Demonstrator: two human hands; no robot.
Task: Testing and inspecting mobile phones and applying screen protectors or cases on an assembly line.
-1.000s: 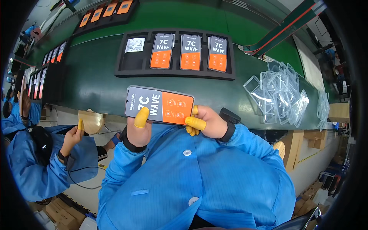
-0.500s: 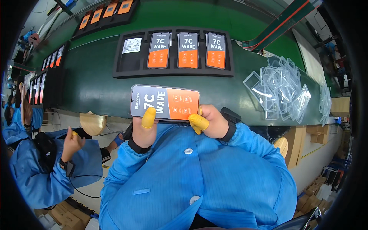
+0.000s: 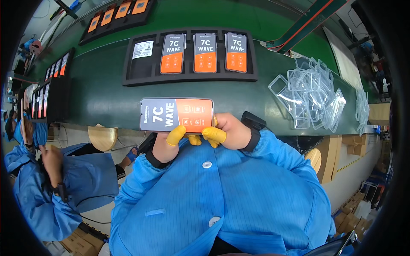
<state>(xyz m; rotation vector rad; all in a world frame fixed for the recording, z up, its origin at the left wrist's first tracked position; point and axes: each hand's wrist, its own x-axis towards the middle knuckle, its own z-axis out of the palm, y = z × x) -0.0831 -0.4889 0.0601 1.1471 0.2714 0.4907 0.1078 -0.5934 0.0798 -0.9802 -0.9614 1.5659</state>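
A smartphone (image 3: 188, 112) with a grey and orange printed front lies sideways in both my hands, face up, over the near edge of the bench. My left hand (image 3: 170, 143), wearing yellow finger cots, grips its lower edge with the thumb on the front. Closed round the lower right corner is my right hand (image 3: 230, 133), also in yellow cots. The fingers beneath the phone are mostly hidden. Beyond it sits a black foam tray (image 3: 192, 78). Three similar phones (image 3: 205, 53) stand in its slots, and the leftmost slot shows a white label (image 3: 143, 49).
Clear plastic phone cases (image 3: 309, 96) lie heaped on the green bench (image 3: 102, 94) at right. Another phone tray (image 3: 115, 25) stands far left, with more trays (image 3: 49, 96) at the left edge. A co-worker in blue (image 3: 55, 183) sits at left. A green post (image 3: 303, 25) rises at back right.
The phone has shifted slightly left and tilted level. My left thumb has slid from the front toward its lower edge. The co-worker's hand has moved left and is blurred.
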